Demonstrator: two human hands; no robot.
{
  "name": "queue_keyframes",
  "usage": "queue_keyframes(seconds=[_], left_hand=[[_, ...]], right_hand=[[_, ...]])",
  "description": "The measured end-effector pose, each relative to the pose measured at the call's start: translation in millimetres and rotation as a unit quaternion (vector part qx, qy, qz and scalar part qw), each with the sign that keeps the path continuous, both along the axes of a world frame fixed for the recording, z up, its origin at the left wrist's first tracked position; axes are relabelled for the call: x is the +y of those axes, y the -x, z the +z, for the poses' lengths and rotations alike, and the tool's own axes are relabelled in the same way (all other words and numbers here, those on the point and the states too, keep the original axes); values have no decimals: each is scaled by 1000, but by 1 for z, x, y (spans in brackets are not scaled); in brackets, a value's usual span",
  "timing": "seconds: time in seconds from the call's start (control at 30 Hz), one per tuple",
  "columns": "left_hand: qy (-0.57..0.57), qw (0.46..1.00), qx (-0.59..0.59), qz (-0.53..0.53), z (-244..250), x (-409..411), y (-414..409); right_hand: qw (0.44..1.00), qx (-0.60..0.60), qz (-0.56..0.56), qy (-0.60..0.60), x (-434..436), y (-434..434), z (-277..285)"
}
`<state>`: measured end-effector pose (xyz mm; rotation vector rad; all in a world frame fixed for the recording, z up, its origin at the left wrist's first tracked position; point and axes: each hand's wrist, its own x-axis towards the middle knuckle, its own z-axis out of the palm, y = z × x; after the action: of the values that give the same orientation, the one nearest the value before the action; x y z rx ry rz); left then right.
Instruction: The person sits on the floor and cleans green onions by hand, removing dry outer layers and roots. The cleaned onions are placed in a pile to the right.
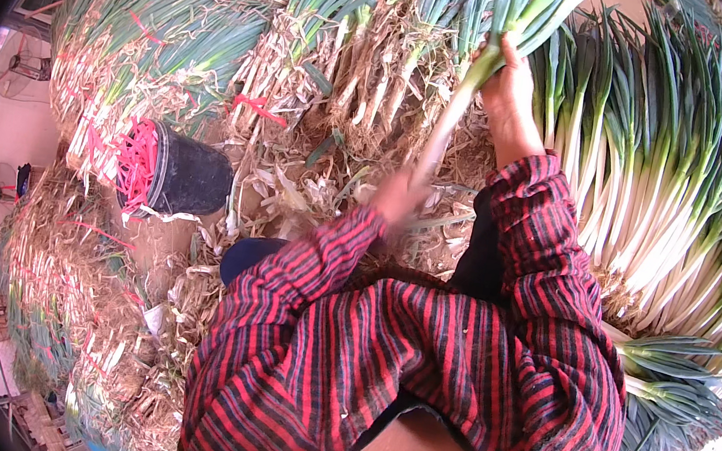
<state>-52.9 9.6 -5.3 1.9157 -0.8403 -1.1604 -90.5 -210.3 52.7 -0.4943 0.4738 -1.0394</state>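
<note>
A large Welsh onion (452, 118) slants across in front of me, its green leaves up and its white shank toward my body. My right hand (511, 92) is closed around it where the leaves meet the shank. Down at the white lower end is my left hand (400, 196), blurred by motion and wrapped about the shank; its fingers and the root end are hard to make out. Cleaned Welsh onions (635, 191) with bright white shanks lie in a broad row to my right. Ahead lie untrimmed ones (379, 79) with dry brown outer leaves and dirty roots.
A black bucket (195, 175) of pink-red ties (139, 161) lies tipped or angled at my left. Tied bundles (160, 45) pile up beyond it, and more bundles (50, 282) lie nearer. Peeled husks (284, 189) litter the ground. Fans (0, 195) stand at the far left.
</note>
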Motion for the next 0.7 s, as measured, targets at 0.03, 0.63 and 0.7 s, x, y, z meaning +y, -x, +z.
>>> queue_keyframes(seconds=[0.03, 0.63, 0.7], left_hand=[[-65, 996, 65, -13, -3, 9, 5], [157, 979, -132, 3, 32, 114, 18], [-15, 982, -179, 53, 29, 152, -1]], right_hand=[[999, 39, -32, 9, 3, 2, 8], [986, 160, 31, 28, -16, 2, -6], [989, 149, 9, 19, -33, 7, -1]])
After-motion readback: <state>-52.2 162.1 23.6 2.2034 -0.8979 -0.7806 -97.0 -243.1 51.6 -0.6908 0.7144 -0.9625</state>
